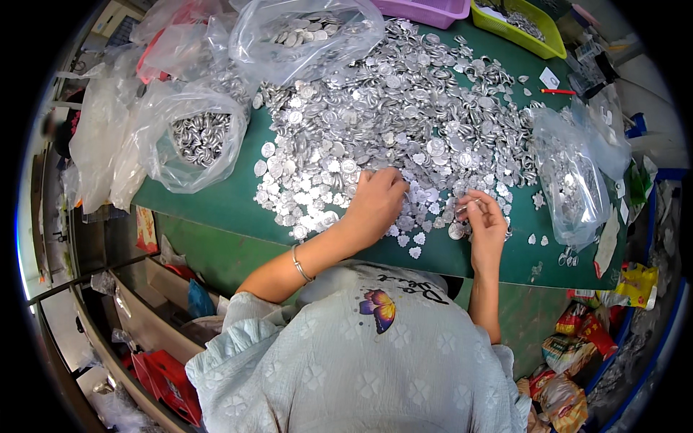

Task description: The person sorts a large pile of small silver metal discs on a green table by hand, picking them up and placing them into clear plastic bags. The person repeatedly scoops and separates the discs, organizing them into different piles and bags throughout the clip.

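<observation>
A wide heap of small silver metal pieces [346, 115], many shaped like discs, leaves and rings, covers the middle of the green table [238, 213]. At the near edge of the heap, my left hand [379, 202] reaches in with its fingers curled down and together; whatever is in them is hidden. To its right, my right hand [484, 220] is raised slightly over the pieces, thumb and fingers bent together on a small silver metal piece whose exact shape I cannot make out. A few loose leaf-shaped pieces [414, 252] lie between my hands.
Clear plastic bags of silver pieces stand left [198, 137], at the back [307, 43] and right [574, 180]. Behind the heap are a purple basket [426, 11] and a yellow-green basket [556, 43]. A red pen [558, 92] lies back right. An open drawer [137, 317] sits lower left.
</observation>
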Demonstrator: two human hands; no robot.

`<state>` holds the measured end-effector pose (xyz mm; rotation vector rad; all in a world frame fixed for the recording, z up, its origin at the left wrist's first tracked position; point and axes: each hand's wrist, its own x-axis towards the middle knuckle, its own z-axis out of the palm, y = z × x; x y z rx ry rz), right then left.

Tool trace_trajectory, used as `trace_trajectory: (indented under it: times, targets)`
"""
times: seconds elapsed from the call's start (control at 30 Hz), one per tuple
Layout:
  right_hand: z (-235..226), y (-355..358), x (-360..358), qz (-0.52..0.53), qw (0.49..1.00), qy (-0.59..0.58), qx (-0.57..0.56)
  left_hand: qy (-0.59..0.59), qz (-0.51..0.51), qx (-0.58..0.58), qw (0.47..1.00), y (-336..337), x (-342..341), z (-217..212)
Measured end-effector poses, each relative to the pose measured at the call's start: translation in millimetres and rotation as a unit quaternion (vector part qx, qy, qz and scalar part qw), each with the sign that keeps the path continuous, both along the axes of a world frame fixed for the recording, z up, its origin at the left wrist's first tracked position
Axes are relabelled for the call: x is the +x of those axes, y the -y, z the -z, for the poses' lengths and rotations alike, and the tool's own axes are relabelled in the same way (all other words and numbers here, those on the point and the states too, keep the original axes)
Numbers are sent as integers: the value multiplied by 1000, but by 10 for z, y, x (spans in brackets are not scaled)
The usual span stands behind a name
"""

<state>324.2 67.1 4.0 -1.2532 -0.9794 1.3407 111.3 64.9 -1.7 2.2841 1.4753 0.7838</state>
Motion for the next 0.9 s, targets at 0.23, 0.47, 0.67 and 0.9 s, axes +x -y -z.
trace_trajectory:
  times: [0.23,0.47,0.67,0.9]
  targets:
    - [96,-50,213,18,962,-257,-85,303,-111,-163,932,-58,-41,-77]
    - [3,-20,214,-36,982,-151,-108,543,-73,-396,737,-115,-160,-188]
    - [-55,25,154,-79,990,-74,-90,566,-69,-418,708,-110,-132,-187]
    - [-126,21,203,-96,930,354,-20,594,-72,-455,659,-106,-190,-183]
